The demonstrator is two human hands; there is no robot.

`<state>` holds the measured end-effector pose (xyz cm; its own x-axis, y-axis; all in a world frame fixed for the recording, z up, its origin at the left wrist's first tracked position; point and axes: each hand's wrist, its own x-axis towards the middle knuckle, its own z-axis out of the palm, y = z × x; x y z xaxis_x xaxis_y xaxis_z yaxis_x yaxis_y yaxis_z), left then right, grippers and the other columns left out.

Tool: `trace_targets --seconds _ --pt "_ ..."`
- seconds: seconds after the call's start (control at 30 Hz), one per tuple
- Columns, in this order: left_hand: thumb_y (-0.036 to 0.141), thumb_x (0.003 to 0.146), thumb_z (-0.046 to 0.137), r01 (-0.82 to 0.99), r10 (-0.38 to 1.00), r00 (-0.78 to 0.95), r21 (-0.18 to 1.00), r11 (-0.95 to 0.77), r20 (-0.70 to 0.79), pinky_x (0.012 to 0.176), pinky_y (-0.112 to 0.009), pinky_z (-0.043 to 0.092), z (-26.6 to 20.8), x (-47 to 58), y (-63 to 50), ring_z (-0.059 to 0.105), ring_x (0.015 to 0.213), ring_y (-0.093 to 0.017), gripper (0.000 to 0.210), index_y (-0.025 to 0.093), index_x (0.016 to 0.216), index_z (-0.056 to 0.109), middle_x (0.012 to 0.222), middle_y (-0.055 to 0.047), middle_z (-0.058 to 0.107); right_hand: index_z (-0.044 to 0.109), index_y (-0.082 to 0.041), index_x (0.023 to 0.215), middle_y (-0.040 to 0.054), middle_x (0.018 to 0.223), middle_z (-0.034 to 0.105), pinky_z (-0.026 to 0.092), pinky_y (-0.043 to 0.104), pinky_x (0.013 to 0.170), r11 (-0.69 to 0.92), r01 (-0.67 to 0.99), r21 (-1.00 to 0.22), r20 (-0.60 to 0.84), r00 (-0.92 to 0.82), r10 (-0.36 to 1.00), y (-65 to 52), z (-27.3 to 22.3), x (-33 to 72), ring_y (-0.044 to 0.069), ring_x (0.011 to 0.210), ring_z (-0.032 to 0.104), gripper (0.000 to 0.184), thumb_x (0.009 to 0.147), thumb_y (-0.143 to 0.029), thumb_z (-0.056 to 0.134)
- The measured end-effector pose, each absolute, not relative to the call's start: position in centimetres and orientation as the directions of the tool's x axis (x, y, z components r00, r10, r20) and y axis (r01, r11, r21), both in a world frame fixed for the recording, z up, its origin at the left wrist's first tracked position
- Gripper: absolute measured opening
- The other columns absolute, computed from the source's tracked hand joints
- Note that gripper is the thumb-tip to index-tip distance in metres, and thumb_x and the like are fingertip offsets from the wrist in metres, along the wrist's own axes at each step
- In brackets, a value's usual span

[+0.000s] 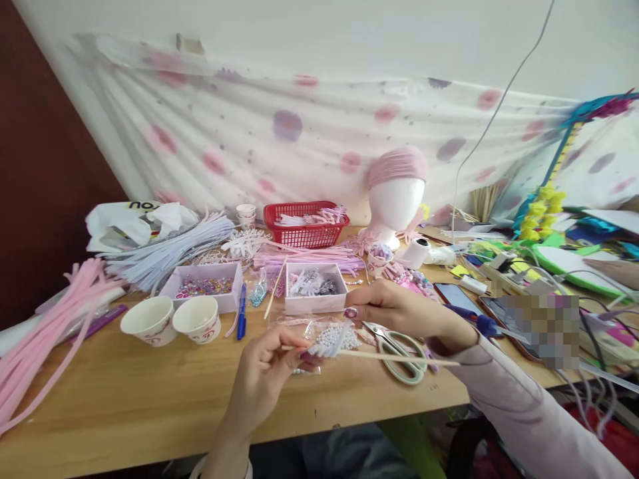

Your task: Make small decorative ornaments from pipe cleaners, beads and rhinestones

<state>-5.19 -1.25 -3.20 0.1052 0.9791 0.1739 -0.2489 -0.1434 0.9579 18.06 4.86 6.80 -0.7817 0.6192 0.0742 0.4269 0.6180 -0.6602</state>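
Observation:
In the lower middle of the head view, my left hand (264,366) is closed, pinching a thin wooden stick (389,357) and a white fuzzy pipe cleaner (327,347) wound around it. The stick points to the right, below my right wrist. My right hand (399,309) is closed, its thumb and fingertips pressed together by the upper end of the pipe cleaner. Right behind the winding lies a clear bag of white pearl beads (352,338), partly covered. Scissors with pale green handles (403,359) rest on the table under my right hand.
Two paper cups (150,322) and a box of colourful beads (204,286) stand left. A white box (315,299), red basket (307,229) and foam head (397,199) are behind. Pink pipe cleaners (54,326) lie far left. Phones, cables and another person's hand (612,271) are right.

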Motion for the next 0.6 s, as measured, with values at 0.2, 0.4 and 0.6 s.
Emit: trace_targets --seconds 0.2,0.4,0.6 --pt "0.040 0.082 0.074 -0.275 0.924 -0.307 0.908 -0.314 0.227 0.067 -0.033 0.064 -2.9 -3.1 -1.3 0.076 0.069 -0.023 0.025 0.016 0.083 0.070 0.075 -0.008 0.079 0.060 -0.018 0.083 -0.0001 0.073 0.058 0.043 0.025 0.064 0.600 0.387 -0.700 0.193 -0.706 0.681 4.1 3.3 16.7 0.013 0.067 0.053 0.034 0.103 -0.037 0.041" --pt "0.021 0.083 0.070 0.256 0.768 -0.298 0.823 -0.508 0.567 0.073 -0.026 0.060 -3.2 -3.0 -1.5 0.077 0.076 -0.021 0.008 0.023 0.087 0.077 0.084 -0.005 0.080 0.056 -0.018 0.077 -0.0038 0.058 0.047 0.026 0.026 0.051 0.692 0.623 -0.366 0.161 -0.689 0.706 -0.4 4.4 14.3 0.011 0.051 0.039 0.023 0.098 -0.021 0.045" --pt "0.038 0.081 0.075 -0.102 0.967 -0.069 0.962 -0.253 0.247 0.060 -0.028 0.062 -2.0 -6.0 -2.5 0.075 0.061 -0.022 0.021 0.017 0.076 0.073 0.070 -0.008 0.078 0.058 -0.017 0.074 -0.0019 0.063 0.051 0.034 0.023 0.056 0.700 0.480 -0.529 0.095 -0.786 0.611 3.2 8.6 16.9 0.010 0.057 0.044 0.032 0.101 -0.027 0.044"
